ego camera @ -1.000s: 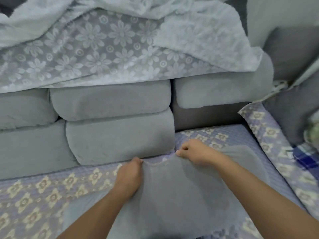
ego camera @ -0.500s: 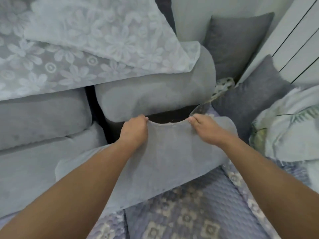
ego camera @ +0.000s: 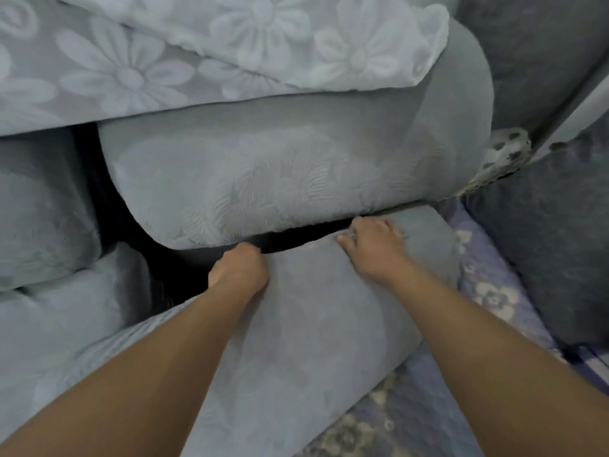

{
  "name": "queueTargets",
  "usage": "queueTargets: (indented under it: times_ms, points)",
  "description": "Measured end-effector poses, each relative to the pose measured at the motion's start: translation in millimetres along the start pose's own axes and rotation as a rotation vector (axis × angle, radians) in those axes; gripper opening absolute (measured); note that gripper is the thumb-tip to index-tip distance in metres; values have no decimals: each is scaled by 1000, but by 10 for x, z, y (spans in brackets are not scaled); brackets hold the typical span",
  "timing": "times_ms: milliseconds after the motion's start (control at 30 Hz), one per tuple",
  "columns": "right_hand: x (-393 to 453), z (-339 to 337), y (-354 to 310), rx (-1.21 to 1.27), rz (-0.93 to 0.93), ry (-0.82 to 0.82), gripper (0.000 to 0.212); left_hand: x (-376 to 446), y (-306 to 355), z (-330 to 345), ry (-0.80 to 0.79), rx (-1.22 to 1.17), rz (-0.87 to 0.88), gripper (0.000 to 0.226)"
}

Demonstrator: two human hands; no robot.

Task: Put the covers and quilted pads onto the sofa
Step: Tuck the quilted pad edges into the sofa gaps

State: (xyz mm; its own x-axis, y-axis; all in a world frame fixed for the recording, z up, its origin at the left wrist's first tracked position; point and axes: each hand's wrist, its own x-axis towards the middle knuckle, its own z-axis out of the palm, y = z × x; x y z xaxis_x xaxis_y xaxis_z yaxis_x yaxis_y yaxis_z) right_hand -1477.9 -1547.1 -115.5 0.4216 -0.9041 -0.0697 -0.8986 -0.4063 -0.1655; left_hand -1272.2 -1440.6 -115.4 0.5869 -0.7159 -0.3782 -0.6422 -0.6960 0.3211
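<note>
A grey cushion cover (ego camera: 316, 324) lies over the lower back cushion at the sofa's right end. My left hand (ego camera: 240, 270) grips its top edge with curled fingers. My right hand (ego camera: 374, 247) holds the same edge further right, fingers tucked into the dark gap under the upper back cushion (ego camera: 280, 179). A pale floral cover (ego camera: 197, 61) hangs over the top of the back. The purple quilted pad (ego camera: 428, 417) with flower print lies on the seat below.
Two more grey back cushions (ego camera: 43, 209) stack at the left, with a dark gap beside them. Dark grey throw pillows (ego camera: 543, 258) lean at the right corner, and a patterned cloth (ego camera: 504, 153) peeks out behind them.
Both hands have carried the grey cover up from the seat and to the right, pushing its edge up to the gap under the upper cushion. The view has closed in.
</note>
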Motion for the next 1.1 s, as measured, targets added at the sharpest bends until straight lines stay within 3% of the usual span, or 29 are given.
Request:
queueTargets:
  times_ms: [100, 200, 300, 400, 467, 533, 767, 900, 967, 1033, 1100]
  points:
    - [209, 173, -72, 19, 161, 45, 57, 155, -8, 37, 13, -20, -27, 33]
    - [352, 318, -189, -63, 243, 26, 69, -15, -144, 54, 254, -27, 136, 26]
    - [482, 338, -298, -85, 331, 1, 71, -579, -703, 47, 443, 58, 208, 40]
    - [538, 365, -380, -62, 429, -9, 77, -1127, -1548, -56, 508, 84, -121, 61]
    - [505, 366, -399, -38, 467, 31, 77, -1202, -1836, -200, 391, -200, -439, 80]
    - [460, 304, -399, -22, 501, 44, 73, -1100, -1847, -288, 356, -498, -572, 83]
    - [495, -40, 238, 138, 757, 29, 79, -523, -1129, -253, 311, -501, -353, 73]
    - [533, 121, 141, 119, 709, 10, 82, 140, -1238, -274, 283, -464, -350, 74]
    - [514, 238, 84, 45, 659, 49, 80, 210, -1247, -209, 338, -378, -318, 64]
    - [459, 259, 72, -49, 643, 72, 81, 67, -1182, -84, 516, -91, -96, 43]
    - [406, 304, 41, -146, 587, 120, 74, -215, -979, 57, 591, 166, 245, 36]
